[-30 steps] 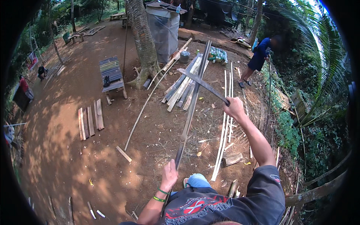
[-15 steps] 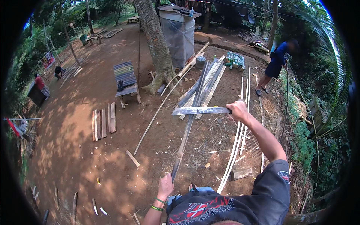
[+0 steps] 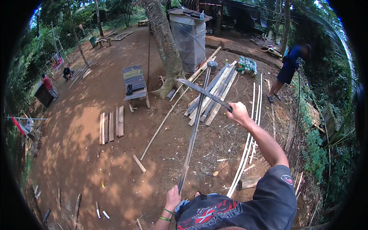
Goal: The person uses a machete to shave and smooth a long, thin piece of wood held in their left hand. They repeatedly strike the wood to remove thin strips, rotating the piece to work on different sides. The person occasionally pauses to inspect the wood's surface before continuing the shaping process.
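My right hand is closed round the handle of a machete. Its long blade points to the far left and crosses over a long split bamboo strip; whether blade and strip touch, I cannot tell. Near my body, my left hand grips the strip's near end, its fingers wrapped round it. From there the strip runs away from me, slightly to the right. Beyond the blade lies a pile of split bamboo lengths on the ground.
Thin pale strips lie on my right beside a short log. To the left are several boards and a small slatted bench. A tree trunk stands ahead. A person stands at the far right; others are far left.
The machete has swung from nearly level to a slant, its tip now farther from me. The strip's far end has shifted, and the whole view has moved slightly.
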Motion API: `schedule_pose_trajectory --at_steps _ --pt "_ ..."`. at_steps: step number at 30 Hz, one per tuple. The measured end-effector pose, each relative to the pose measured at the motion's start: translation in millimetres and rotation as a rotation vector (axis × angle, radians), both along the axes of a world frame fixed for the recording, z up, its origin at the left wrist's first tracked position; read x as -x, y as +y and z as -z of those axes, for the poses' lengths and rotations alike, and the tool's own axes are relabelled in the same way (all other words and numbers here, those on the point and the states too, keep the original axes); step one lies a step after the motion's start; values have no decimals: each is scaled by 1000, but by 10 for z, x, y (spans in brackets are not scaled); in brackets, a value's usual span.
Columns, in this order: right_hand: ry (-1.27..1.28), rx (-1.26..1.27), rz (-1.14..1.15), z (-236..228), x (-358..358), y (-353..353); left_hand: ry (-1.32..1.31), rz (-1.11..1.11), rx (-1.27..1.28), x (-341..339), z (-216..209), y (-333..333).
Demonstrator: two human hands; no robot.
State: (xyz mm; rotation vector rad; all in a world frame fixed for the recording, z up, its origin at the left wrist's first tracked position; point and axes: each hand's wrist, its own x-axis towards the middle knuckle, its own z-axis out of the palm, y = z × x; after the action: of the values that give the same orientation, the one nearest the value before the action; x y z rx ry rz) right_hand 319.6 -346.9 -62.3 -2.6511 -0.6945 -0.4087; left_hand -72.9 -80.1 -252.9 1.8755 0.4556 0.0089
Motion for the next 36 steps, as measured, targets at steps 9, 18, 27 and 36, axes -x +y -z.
schedule_pose_trajectory --at_steps 9,18,27,36 --pt "-19 155 232 95 -251 -509 113 -65 44 244 -257 219" --pt "117 -133 590 942 295 -1208 -17 -112 54 433 205 284" --pt "1166 47 834 3699 3002 -2017 -51 -174 -28 388 62 -16" --pt "1366 294 1056 3924 4698 -2202 -30 -207 -58 449 -239 63"
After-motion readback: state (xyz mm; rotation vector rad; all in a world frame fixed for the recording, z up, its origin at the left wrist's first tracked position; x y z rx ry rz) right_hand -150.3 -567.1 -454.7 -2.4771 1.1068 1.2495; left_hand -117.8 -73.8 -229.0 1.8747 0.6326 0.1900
